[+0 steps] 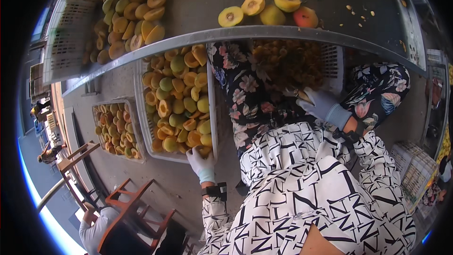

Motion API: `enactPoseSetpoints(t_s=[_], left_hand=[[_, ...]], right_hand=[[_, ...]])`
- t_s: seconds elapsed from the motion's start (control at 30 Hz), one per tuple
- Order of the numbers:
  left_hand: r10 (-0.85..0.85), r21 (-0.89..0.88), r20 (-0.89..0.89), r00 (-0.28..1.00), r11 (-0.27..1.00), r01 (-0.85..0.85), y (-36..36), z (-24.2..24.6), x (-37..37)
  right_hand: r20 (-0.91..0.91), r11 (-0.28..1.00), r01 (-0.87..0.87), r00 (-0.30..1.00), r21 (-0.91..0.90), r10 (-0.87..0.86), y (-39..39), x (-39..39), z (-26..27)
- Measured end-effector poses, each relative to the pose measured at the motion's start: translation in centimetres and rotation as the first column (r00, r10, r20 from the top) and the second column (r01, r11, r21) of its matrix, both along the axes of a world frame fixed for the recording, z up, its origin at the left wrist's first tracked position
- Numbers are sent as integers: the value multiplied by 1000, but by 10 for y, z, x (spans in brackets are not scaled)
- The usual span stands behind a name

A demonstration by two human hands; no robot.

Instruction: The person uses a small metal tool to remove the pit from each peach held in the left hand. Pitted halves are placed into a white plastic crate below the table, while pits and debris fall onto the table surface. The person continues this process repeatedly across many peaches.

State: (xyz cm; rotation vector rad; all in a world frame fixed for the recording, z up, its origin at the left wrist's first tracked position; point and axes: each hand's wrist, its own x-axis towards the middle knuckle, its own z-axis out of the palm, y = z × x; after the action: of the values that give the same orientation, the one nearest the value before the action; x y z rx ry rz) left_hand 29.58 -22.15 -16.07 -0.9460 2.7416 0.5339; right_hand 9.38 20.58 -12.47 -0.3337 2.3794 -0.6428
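Note:
My gloved left hand (201,161) is at the near edge of a white plastic crate (213,113) full of pitted peach halves (177,106), its fingers on a peach half (203,150) there. My gloved right hand (315,104) is above my lap, closed on the handle of a small tool (301,95) whose working end is hard to make out. Beyond it, under the table, stands another white crate (332,62) with dark orange fruit pieces (292,60).
A metal-edged table (283,34) crosses ahead, bearing cut peaches (230,16) and a tipped basket (72,24). A smaller crate of fruit (115,127) stands at left. Behind it are wooden chairs (132,198) and a person (101,223). Stacked crates (414,166) stand at right.

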Motion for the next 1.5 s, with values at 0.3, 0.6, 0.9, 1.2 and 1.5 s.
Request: enactPoseSetpoints(t_s=[0.3,0.6,0.9,1.2,1.5], left_hand=[[-264,-151,464,845,917,369,-44,109,-157],[-773,-192,-314,551,620,761,177,179,-431],[-716,-12,-328,617,656,755,200,133,-484],[424,903,103,900,-419,94,180,202,-344],[526,916,-11,850,-336,220,203,175,-314]], right_hand=[[-97,997,53,994,-61,-59,-5,-22,18],[-88,997,60,994,-50,-65,-6,-13,33],[-163,971,136,972,-197,-169,-1,-1,36],[-167,880,263,922,-394,-351,-34,-52,128],[-298,895,257,878,-364,-373,-80,-73,140]])
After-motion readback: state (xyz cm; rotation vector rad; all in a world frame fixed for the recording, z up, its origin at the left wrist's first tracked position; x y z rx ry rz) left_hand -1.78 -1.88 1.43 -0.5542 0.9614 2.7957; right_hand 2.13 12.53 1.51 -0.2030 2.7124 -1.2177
